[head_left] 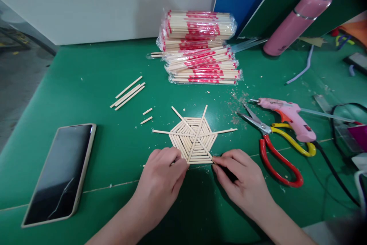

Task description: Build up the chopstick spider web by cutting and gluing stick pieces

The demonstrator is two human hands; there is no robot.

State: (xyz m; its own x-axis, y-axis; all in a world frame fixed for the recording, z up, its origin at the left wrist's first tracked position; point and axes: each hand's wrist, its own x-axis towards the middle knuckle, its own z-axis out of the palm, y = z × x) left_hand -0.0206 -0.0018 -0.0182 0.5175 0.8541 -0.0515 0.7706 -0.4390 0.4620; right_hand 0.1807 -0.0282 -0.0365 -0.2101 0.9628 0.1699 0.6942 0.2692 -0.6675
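A six-sided, web-like frame of wooden chopstick pieces (193,136) lies flat on the table, with crossed sticks reaching past its edges. At its lower left corner, my left hand (162,178) is closed, fingertips pinched on the edge; part of that corner is hidden behind the fingers. My right hand (243,178) pinches the lower right corner, where a stick end meets thumb and forefinger. Two short stick offcuts (147,116) and several longer cut sticks (129,94) rest to the upper left of the frame.
Red-and-yellow-handled scissors (266,128) lie open on the right beside a pink glue gun (286,115). Plastic-wrapped chopstick bundles (200,50) are piled at the back. A phone (60,174) lies left. A pink flask (296,25) leans against boards (341,8) on the green table (86,69).
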